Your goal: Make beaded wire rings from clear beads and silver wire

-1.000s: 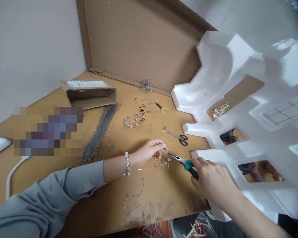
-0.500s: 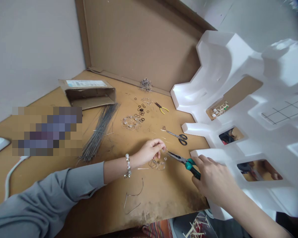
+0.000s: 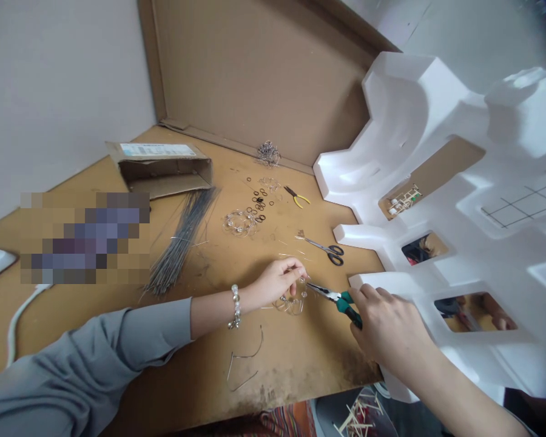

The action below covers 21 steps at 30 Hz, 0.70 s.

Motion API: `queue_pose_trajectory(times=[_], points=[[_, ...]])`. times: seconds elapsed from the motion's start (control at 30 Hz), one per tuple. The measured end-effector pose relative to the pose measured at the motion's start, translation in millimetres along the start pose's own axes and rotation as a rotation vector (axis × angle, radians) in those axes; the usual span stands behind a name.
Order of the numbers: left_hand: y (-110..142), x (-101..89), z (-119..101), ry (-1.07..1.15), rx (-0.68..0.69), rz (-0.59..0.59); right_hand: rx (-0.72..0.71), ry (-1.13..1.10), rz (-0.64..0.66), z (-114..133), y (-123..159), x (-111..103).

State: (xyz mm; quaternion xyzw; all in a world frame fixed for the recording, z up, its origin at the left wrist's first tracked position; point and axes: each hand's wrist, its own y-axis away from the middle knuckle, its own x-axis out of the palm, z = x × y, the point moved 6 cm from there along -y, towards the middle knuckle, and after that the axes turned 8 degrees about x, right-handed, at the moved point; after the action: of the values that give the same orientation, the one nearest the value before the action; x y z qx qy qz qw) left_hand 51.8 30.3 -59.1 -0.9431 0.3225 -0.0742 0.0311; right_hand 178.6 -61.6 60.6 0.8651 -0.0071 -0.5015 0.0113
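Between thumb and fingers, my left hand (image 3: 284, 279) pinches a ring of wire with clear beads (image 3: 291, 305), which hangs below the fingertips over the table. A beaded bracelet (image 3: 235, 306) circles my left wrist. My right hand (image 3: 386, 318) is closed around the green-and-black handles of needle-nose pliers (image 3: 330, 295). The plier tips point left and meet the beaded wire close to my left fingertips; whether the jaws grip it is too small to tell. Nearby lie scissors with black handles (image 3: 330, 250) and a few short wire pieces.
A bundle of grey wires (image 3: 179, 249) lies left of centre by an open cardboard box (image 3: 164, 167). Farther back are beaded wire rings (image 3: 239, 223), dark rings (image 3: 259, 203), yellow-handled pliers (image 3: 296, 196) and a wire tangle (image 3: 268, 153). White foam (image 3: 437, 182) borders the right side.
The plier tips drew slightly away to the right, then came back toward my left fingertips. The beaded ring has turned a little in my left hand's pinch.
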Motion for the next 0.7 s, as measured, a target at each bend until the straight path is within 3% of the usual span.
queue_pose_trajectory(times=[0.17, 0.27, 0.43, 0.7], points=[[0.5, 0.2, -4.0, 0.041, 0.018, 0.026, -0.028, -0.028, -0.034, -16.1, 1.4, -4.2], [0.4, 0.5, -5.5, 0.075, 0.012, 0.058, -0.014, -0.050, 0.030, -24.0, -1.5, 6.6], [0.5, 2.2, -7.0, 0.084, -0.007, 0.100, -0.054, -0.181, 0.115, -19.5, -4.9, 27.2], [0.5, 2.0, -8.9, 0.089, 0.000, 0.111, -0.057, -0.347, 0.217, -18.3, -9.7, 41.6]])
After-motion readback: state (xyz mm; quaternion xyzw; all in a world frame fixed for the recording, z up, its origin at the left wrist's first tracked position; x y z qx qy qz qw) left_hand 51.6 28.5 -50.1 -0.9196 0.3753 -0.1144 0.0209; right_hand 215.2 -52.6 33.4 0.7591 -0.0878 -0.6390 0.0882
